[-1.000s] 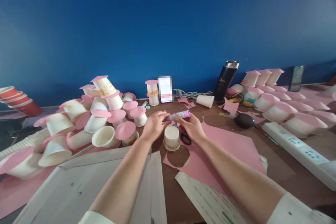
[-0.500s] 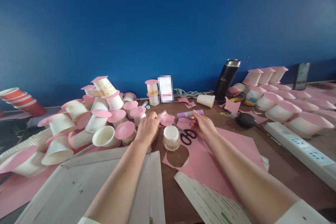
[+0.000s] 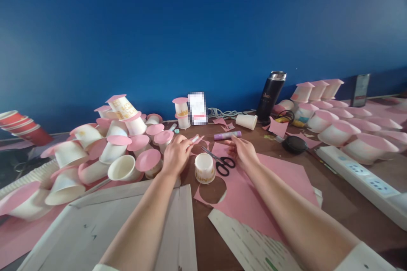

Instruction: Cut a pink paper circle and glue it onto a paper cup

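Note:
My left hand (image 3: 177, 154) is closed left of the middle, its fingertips on a small pink paper piece (image 3: 199, 139) seen nearly edge-on, with a small white object (image 3: 194, 139) at the fingertips. My right hand (image 3: 243, 151) has loosely curled fingers apart and nothing visible in them; it is just below a purple glue stick (image 3: 227, 135) lying on the table. Between the hands stands a white paper cup (image 3: 204, 168) with a gold pattern near its lower rim. Black-handled scissors (image 3: 222, 164) lie right beside it, partly on a pink sheet (image 3: 280, 182) with a round hole at its left.
Many white cups with pink paper discs (image 3: 148, 160) crowd the left, and more (image 3: 340, 133) stand at the right. A black flask (image 3: 270, 97), a lying cup (image 3: 246, 121), a black round case (image 3: 295, 145) and a power strip (image 3: 359, 178) are right of centre.
The pink piece near my left fingertips has gone from lying flat to raised and edge-on. My right fingers have come off the glue stick. The whole view has shifted slightly.

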Action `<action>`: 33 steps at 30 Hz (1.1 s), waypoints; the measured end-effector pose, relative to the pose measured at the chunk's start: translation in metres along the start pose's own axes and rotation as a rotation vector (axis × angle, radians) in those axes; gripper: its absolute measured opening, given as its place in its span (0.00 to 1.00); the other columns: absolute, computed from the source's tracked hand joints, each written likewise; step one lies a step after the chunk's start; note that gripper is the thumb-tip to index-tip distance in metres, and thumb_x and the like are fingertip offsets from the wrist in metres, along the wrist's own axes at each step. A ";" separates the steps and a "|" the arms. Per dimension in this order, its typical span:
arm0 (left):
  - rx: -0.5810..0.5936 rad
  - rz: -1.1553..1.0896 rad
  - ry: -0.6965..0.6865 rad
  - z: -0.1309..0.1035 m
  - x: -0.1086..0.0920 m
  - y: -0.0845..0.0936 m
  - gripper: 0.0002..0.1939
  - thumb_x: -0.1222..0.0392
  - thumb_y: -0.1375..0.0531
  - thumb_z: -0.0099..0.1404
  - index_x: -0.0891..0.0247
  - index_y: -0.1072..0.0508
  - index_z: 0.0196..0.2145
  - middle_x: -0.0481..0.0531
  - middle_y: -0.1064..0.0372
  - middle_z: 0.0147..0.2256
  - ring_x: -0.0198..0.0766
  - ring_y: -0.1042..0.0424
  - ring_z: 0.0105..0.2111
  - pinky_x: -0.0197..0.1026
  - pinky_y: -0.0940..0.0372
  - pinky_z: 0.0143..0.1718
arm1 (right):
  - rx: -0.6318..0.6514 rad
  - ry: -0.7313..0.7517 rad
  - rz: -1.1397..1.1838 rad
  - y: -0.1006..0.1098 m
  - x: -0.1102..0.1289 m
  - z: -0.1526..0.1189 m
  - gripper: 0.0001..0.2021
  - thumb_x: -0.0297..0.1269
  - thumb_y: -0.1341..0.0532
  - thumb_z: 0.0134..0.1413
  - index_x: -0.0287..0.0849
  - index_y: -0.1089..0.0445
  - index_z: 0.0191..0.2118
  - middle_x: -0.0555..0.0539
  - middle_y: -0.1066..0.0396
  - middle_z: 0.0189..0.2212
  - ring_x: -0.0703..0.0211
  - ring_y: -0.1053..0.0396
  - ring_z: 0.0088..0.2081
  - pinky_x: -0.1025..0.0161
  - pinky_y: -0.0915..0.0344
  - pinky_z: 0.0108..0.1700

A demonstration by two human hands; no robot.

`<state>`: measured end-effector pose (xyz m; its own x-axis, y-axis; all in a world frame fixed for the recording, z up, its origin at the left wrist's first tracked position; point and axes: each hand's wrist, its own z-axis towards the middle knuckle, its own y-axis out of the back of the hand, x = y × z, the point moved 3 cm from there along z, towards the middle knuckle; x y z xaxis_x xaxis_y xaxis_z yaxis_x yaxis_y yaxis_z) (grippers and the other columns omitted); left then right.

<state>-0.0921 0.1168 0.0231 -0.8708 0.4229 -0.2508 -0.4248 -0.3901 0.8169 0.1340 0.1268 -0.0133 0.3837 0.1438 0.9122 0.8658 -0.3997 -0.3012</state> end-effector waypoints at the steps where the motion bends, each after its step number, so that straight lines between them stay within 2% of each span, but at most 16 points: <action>1: -0.061 -0.080 0.030 0.000 0.002 0.004 0.07 0.59 0.44 0.64 0.61 0.26 0.34 0.52 0.32 0.35 0.38 0.33 0.35 0.39 0.39 0.36 | -0.025 0.069 -0.053 0.001 0.001 0.000 0.07 0.37 0.39 0.52 0.40 0.33 0.37 0.50 0.27 0.27 0.69 0.38 0.17 0.69 0.32 0.18; 3: -0.132 -0.282 0.140 0.000 0.005 0.011 0.07 0.57 0.42 0.62 0.62 0.27 0.31 0.50 0.31 0.32 0.36 0.33 0.31 0.39 0.39 0.35 | -0.062 0.227 -0.156 0.002 0.005 -0.002 0.16 0.40 0.38 0.51 0.43 0.35 0.46 0.53 0.30 0.26 0.69 0.39 0.16 0.68 0.35 0.17; 5: -0.111 -0.554 0.312 0.000 0.009 0.017 0.10 0.52 0.39 0.60 0.62 0.27 0.31 0.48 0.32 0.28 0.33 0.35 0.27 0.37 0.40 0.31 | -0.023 0.359 -0.198 0.000 0.009 -0.008 0.20 0.44 0.38 0.51 0.44 0.36 0.49 0.55 0.32 0.26 0.69 0.39 0.16 0.69 0.38 0.17; 7: -0.022 -0.901 0.450 -0.001 0.010 0.020 0.13 0.50 0.38 0.57 0.63 0.27 0.31 0.47 0.35 0.25 0.31 0.38 0.24 0.36 0.42 0.28 | 0.086 0.415 -0.188 -0.004 0.012 -0.015 0.18 0.47 0.38 0.50 0.43 0.33 0.45 0.54 0.33 0.26 0.70 0.40 0.16 0.69 0.40 0.18; 9: 0.081 -1.241 0.520 -0.001 0.010 0.022 0.14 0.50 0.36 0.55 0.64 0.29 0.30 0.46 0.37 0.25 0.28 0.41 0.23 0.34 0.45 0.24 | 0.199 0.412 -0.177 -0.009 0.014 -0.023 0.16 0.50 0.37 0.48 0.43 0.30 0.38 0.54 0.33 0.25 0.70 0.42 0.17 0.69 0.42 0.18; 12: 0.274 -1.506 0.605 -0.004 0.009 0.023 0.14 0.55 0.33 0.51 0.66 0.31 0.27 0.46 0.39 0.25 0.26 0.44 0.22 0.30 0.52 0.20 | 0.331 0.362 -0.192 -0.014 0.015 -0.033 0.17 0.53 0.36 0.46 0.43 0.30 0.32 0.54 0.34 0.23 0.71 0.44 0.17 0.69 0.47 0.17; 16: 0.507 -1.501 0.700 -0.010 0.010 0.020 0.13 0.58 0.32 0.51 0.67 0.32 0.26 0.45 0.40 0.24 0.23 0.46 0.20 0.28 0.57 0.18 | 0.487 0.254 -0.218 -0.017 0.012 -0.039 0.19 0.55 0.37 0.47 0.41 0.29 0.31 0.54 0.38 0.20 0.72 0.47 0.16 0.70 0.54 0.16; 20: 0.658 -1.461 0.720 -0.012 0.008 0.019 0.13 0.58 0.32 0.52 0.68 0.32 0.26 0.45 0.41 0.23 0.22 0.47 0.19 0.27 0.59 0.17 | 0.673 0.167 -0.289 -0.020 0.007 -0.042 0.20 0.55 0.39 0.51 0.40 0.32 0.27 0.56 0.43 0.15 0.72 0.51 0.15 0.70 0.56 0.16; 27: 0.770 -1.429 0.705 -0.014 0.009 0.018 0.13 0.57 0.33 0.53 0.68 0.31 0.28 0.47 0.39 0.24 0.23 0.46 0.20 0.28 0.56 0.18 | 0.836 0.053 -0.405 -0.019 0.000 -0.046 0.23 0.56 0.37 0.48 0.41 0.40 0.21 0.57 0.44 0.13 0.72 0.51 0.15 0.69 0.57 0.18; 33: 0.812 -1.374 0.676 -0.015 0.008 0.016 0.14 0.55 0.33 0.53 0.68 0.31 0.30 0.48 0.37 0.26 0.23 0.46 0.21 0.28 0.58 0.18 | 0.871 0.016 -0.441 -0.018 -0.002 -0.045 0.23 0.55 0.37 0.48 0.41 0.40 0.20 0.57 0.45 0.11 0.72 0.52 0.14 0.69 0.58 0.18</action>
<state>-0.1091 0.1014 0.0259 -0.0407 -0.4060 -0.9130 -0.8470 0.4987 -0.1840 0.1031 0.0927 0.0030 -0.0308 0.1046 0.9940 0.8672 0.4973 -0.0255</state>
